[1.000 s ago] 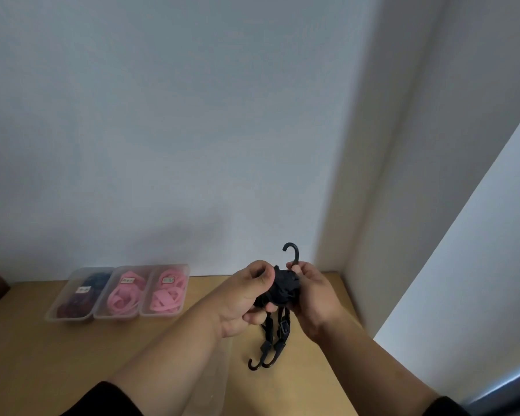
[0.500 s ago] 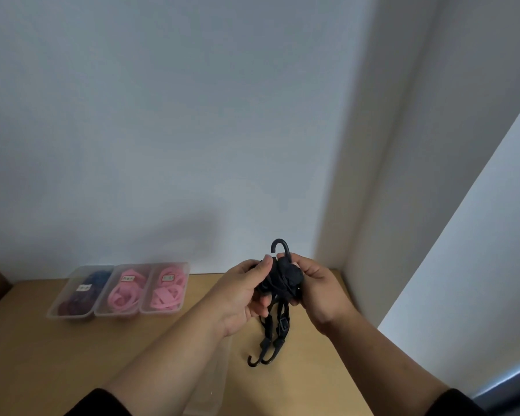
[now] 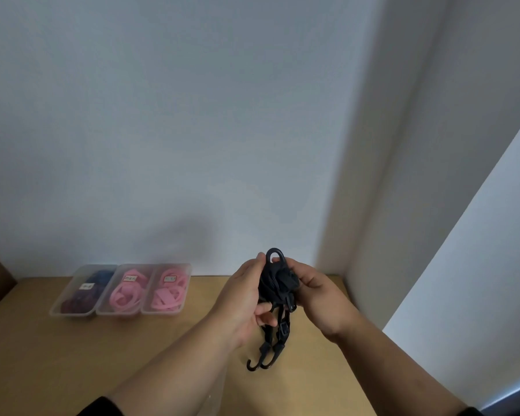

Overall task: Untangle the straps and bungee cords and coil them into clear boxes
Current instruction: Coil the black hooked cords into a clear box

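- The left hand (image 3: 246, 295) curls round the near-left side of a black bungee cord bundle (image 3: 278, 282), fingertips tucked under its lower edge; the right hand (image 3: 315, 291) grips the bundle's right side, thumb pressed over the wound mass; both hold it in the air above the tabletop (image 3: 192, 340), near the back wall.
- One hook (image 3: 274, 254) stands up out of the top of the bundle between the two hands; two loose tails hang below, each ending in a hook (image 3: 260, 363) just over the wood; these free ends look like the part not yet coiled.
- To finish the coil well, the person would likely do best to keep the right hand steady as the anchor and let the left hand feed the hanging tails round the core; a slack wrap would spring apart, since elastic cord tends to recoil.
- The dangling hooks could snag one another or the plastic adjusters on the tails; keeping them apart while winding seems wise.
- Three clear boxes (image 3: 120, 291) sit in a row at the back left, well apart from the hands; one holds dark cords, two hold pink straps (image 3: 126, 291), and all three look filled.
- A faint clear edge shows beneath the left forearm; whether it is an empty box cannot be told.
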A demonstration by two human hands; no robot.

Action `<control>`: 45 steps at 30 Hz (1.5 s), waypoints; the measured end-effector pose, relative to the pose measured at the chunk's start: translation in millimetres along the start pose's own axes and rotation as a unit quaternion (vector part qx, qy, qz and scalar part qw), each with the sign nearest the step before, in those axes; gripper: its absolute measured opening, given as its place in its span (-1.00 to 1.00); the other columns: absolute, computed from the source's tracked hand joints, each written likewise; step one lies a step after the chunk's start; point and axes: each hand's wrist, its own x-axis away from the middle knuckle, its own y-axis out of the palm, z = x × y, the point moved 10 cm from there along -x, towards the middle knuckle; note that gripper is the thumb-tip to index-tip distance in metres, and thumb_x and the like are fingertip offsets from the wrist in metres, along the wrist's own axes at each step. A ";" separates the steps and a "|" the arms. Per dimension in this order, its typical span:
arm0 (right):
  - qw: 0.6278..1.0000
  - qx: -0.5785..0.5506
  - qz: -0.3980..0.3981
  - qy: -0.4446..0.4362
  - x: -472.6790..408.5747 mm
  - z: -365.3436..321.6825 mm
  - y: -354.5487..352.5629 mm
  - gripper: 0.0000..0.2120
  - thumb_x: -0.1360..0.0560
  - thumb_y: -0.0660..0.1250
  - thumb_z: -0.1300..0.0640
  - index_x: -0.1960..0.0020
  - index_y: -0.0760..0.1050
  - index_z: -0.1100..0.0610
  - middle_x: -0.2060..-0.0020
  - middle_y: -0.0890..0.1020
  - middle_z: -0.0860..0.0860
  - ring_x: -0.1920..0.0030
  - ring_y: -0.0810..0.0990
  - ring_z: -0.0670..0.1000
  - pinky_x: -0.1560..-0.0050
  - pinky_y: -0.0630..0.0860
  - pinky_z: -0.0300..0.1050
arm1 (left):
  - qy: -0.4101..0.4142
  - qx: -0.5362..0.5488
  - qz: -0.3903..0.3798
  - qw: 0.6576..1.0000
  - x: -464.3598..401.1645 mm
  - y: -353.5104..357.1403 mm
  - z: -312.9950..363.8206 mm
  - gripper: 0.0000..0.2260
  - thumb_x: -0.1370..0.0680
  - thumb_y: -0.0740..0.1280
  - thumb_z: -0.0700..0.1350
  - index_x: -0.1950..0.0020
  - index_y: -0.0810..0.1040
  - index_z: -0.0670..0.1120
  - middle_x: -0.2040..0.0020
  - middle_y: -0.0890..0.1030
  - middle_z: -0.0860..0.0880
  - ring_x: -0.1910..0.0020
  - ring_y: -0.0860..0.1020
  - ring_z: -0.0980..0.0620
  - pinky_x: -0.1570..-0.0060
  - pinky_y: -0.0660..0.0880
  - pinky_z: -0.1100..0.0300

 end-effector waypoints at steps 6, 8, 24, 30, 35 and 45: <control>0.987 0.155 0.011 -0.030 -9.7 -7.3 -4.5 -0.42 -0.45 0.07 0.53 -0.23 0.51 0.01 0.01 0.53 0.16 -0.06 0.51 0.17 -0.04 0.53 0.09 | 0.023 -0.027 -0.010 0.999 -2.4 3.0 12.3 -0.79 -0.62 0.27 0.17 -0.03 0.65 0.12 0.19 0.64 -0.02 0.57 0.22 0.05 0.48 0.48 0.13; 0.987 0.158 -0.003 -0.041 -8.0 -10.4 -4.3 -0.43 -0.43 0.11 0.45 -0.26 0.44 -0.09 0.04 0.53 0.08 0.01 0.51 0.13 -0.03 0.52 0.13 | 0.020 -0.038 -0.006 0.999 -1.7 1.2 10.8 -0.80 -0.61 0.28 0.17 -0.07 0.65 0.15 0.14 0.64 -0.04 0.57 0.22 0.04 0.48 0.49 0.13; 0.981 0.177 -0.072 -0.033 -2.4 -25.5 11.8 -0.54 -0.44 0.54 -0.08 -0.20 0.41 0.02 0.17 0.67 -0.07 0.17 0.62 -0.03 0.12 0.57 -0.01 | 0.027 -0.143 -0.012 0.989 -0.2 -1.6 7.8 -0.81 -0.59 0.21 0.22 -0.06 0.61 0.33 0.13 0.72 0.06 0.48 0.51 -0.04 0.43 0.54 0.07; 0.985 0.161 -0.032 -0.054 -0.3 -24.4 8.8 -0.66 -0.47 0.50 0.00 -0.17 0.48 0.00 0.25 0.68 0.03 0.21 0.64 0.10 0.10 0.58 0.18 | 0.020 -0.184 -0.032 0.982 0.3 0.0 1.5 -0.78 -0.53 0.14 0.35 0.05 0.57 0.43 0.24 0.68 -0.01 0.47 0.54 0.06 0.43 0.55 0.05; 0.992 0.109 -0.026 -0.057 -2.3 -20.9 6.1 -0.79 -0.51 0.47 0.07 -0.12 0.55 0.03 0.24 0.70 0.07 0.20 0.67 0.09 0.10 0.60 0.09 | 0.018 -0.189 -0.027 0.981 -4.5 -4.0 -1.5 -0.51 -0.39 0.05 0.53 0.13 0.63 0.27 0.46 0.56 0.02 0.50 0.53 0.03 0.48 0.53 0.11; 0.997 0.073 0.035 -0.015 -12.7 13.2 -4.8 -0.74 -0.43 0.51 -0.13 -0.09 0.62 -0.14 0.13 0.73 -0.02 0.09 0.70 0.00 0.03 0.63 -0.02 | 0.020 -0.164 -0.041 0.985 -8.6 -15.3 -9.2 -0.59 -0.54 0.17 0.41 -0.07 0.62 0.17 0.41 0.57 0.00 0.56 0.42 0.03 0.37 0.57 0.06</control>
